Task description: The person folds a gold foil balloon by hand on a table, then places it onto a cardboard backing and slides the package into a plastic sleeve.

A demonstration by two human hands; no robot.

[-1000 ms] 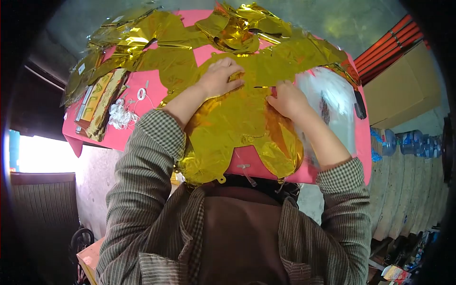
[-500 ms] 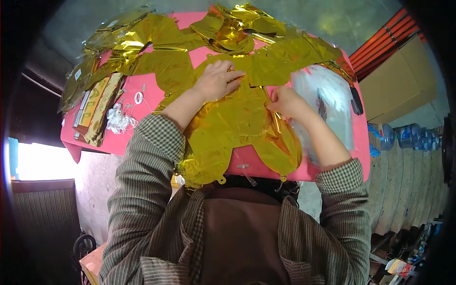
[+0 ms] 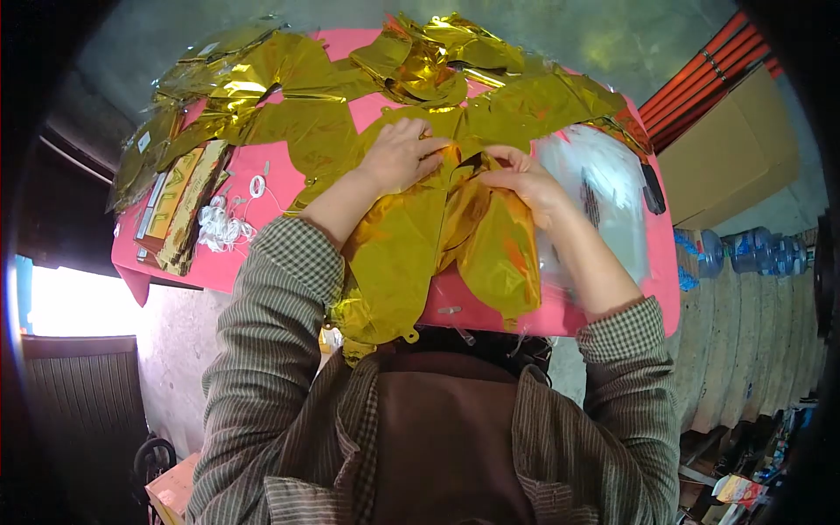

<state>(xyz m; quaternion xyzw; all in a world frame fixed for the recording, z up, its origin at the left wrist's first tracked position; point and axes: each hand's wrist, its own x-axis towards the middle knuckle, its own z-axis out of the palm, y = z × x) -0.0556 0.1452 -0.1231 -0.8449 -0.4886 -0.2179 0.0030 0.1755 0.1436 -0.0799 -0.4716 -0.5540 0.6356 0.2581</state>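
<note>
Deflated gold foil balloon (image 3: 398,254), lying at the near edge of the pink table (image 3: 262,171) just in front of the person's chest, its lower lobes hanging over the edge; its right-hand part is folded up and inward into a raised, creased flap; left hand (image 3: 401,157) rests on the balloon's upper part, fingers (image 3: 435,145) curled and clenched on the foil at the fold; right hand (image 3: 528,181) beside it, nearly touching, fingers closed in a pinch on the top of the raised flap; both forearms in checked grey-green sleeves. To the right of the balloon, partly under the right wrist, a clear plastic bag (image 3: 608,188) with a small black oblong object (image 3: 654,187) at its far edge; beyond the hands, a heap of further crumpled gold foil shapes (image 3: 420,61) covering the far side of the table; at left, a tangle of white cord (image 3: 223,226) and a stack of flat gold-printed packets (image 3: 179,206); off the table at right, a brown cardboard box (image 3: 735,149) and blue-capped water bottles (image 3: 757,258).
</note>
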